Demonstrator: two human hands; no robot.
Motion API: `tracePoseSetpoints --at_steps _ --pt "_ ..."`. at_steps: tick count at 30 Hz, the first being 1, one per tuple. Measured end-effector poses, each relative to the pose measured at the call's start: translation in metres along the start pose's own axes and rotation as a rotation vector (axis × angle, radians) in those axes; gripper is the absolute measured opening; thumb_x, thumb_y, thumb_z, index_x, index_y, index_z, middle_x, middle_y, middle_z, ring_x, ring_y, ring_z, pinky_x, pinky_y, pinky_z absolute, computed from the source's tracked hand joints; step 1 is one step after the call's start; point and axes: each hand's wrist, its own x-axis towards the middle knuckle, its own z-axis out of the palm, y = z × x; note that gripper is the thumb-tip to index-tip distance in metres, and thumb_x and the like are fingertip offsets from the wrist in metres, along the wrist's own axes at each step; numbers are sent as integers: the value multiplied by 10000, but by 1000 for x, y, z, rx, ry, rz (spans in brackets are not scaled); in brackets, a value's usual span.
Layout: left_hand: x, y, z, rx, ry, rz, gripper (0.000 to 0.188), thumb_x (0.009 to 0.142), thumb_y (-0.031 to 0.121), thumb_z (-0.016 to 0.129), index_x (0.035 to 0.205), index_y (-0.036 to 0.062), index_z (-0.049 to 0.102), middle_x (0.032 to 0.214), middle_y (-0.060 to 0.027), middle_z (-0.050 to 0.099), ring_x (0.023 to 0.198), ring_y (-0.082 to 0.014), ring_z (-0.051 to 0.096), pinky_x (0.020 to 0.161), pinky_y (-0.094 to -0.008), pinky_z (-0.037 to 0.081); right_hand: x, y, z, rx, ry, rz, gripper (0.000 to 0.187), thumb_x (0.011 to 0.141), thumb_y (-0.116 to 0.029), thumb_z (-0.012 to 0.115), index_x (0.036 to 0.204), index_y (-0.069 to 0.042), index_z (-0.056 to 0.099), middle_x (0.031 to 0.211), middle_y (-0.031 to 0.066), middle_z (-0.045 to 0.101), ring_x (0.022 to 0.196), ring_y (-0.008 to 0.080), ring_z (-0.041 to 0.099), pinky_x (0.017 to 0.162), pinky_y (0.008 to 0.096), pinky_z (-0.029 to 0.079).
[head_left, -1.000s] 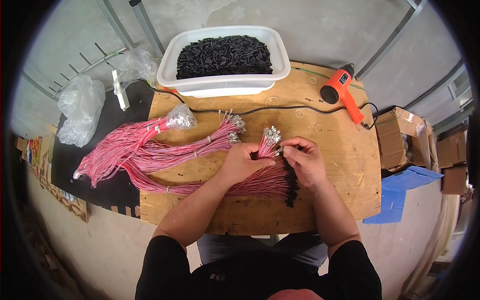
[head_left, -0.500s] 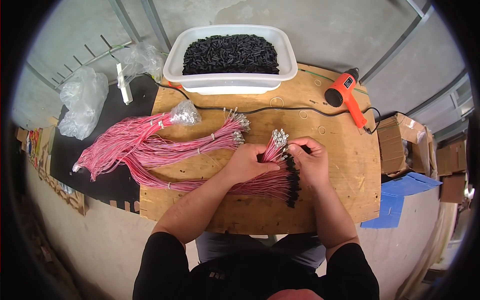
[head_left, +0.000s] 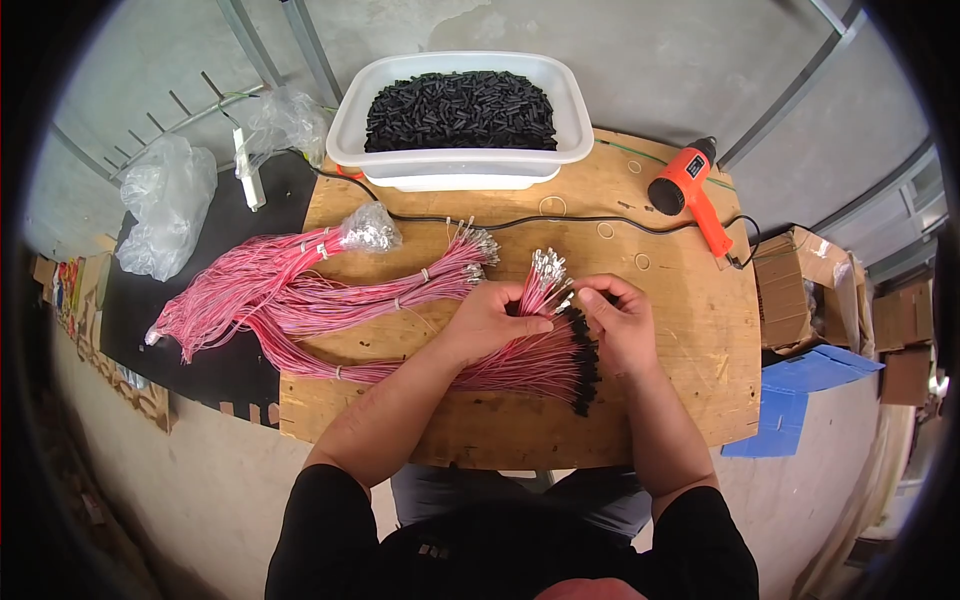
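Note:
My left hand (head_left: 493,318) is closed around a bundle of thin pink wires (head_left: 533,303), with the thumb lying across it. Silver metal terminals (head_left: 547,268) tip these wires and fan out above the fist. Beside them, my right hand (head_left: 618,318) has thumb and forefinger pinched together close to the terminals; what they hold, if anything, is too small to make out. Below both hands, more wires of the bundle spread to the right and end in a row of black sleeves (head_left: 584,375).
A white plastic tub (head_left: 460,165) full of short black tubes (head_left: 460,110) stands at the back. An orange heat gun (head_left: 690,185) lies at the right, its black cord crossing the wooden table (head_left: 700,330). Other wire bundles (head_left: 250,285) lie left, near clear plastic bags (head_left: 170,205).
My left hand has shifted slightly left, and the silver terminals have tilted left and up with the bundle. My right hand stays close to them, its fingers still pinched.

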Motion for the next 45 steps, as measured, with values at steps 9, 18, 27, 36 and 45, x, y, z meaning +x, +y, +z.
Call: tracePoseSetpoints --at_steps 9,18,27,36,45 --pt "-1 -2 3 -87 -1 27 170 852 60 784 1000 4 723 895 3 703 820 -58 601 756 -247 502 -2 -1 0 -116 -53 42 41 934 -31 696 942 9 693 768 -22 649 645 21 516 581 192 417" --pt "2 -2 1 -137 16 -7 175 845 66 786 991 9 709 878 4 685 802 -57 598 719 -238 495 -2 1 0 -78 -99 87 25 919 -15 705 921 8 693 807 1 680 695 34 570 633 198 466" --pt "-1 -12 0 103 127 223 186 867 208 777 914 47 697 801 -32 691 767 -82 629 695 -293 515 -4 8 6 -322 -137 35 71 903 -86 731 902 -15 723 794 -4 664 723 70 577 669 228 470" --pt "6 -15 11 50 194 330 222 730 132 746 828 -44 651 678 -130 630 667 -85 579 603 -330 477 6 30 -18 -279 -141 45 47 952 -43 648 905 -39 645 659 -92 459 538 -12 326 483 176 206" --pt "3 -18 5 98 203 319 183 730 112 722 791 -47 655 642 -154 627 623 -98 573 578 -333 476 11 31 -16 -140 -154 127 27 960 -46 614 975 -30 630 673 -64 494 509 5 311 458 181 222"
